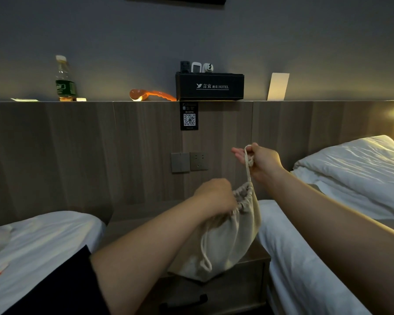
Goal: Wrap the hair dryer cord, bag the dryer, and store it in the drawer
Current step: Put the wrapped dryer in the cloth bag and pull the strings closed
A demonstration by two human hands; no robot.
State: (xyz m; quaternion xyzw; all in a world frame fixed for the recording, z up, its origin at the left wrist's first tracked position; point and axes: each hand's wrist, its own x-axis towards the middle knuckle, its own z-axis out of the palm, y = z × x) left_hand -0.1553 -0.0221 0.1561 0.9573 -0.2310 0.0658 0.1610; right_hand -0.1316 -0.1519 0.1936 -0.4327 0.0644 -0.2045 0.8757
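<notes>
A beige cloth drawstring bag [228,242] rests bulging on the nightstand [255,258] between two beds. Its mouth is gathered tight. My left hand [216,196] grips the gathered neck of the bag. My right hand [259,159] is raised above and to the right, shut on the bag's drawstring [248,169], which runs taut down to the mouth. A second cord loop hangs down the bag's front. The hair dryer is hidden; the bag's contents cannot be seen. The drawer front with a dark handle [187,301] sits below the bag.
White beds flank the nightstand, left bed [43,242] and right bed [328,223]. The wooden headboard carries a wall switch and socket [189,162] and a QR sign. On its ledge stand a water bottle [64,80], an orange object, a black hotel box [210,86] and a white card.
</notes>
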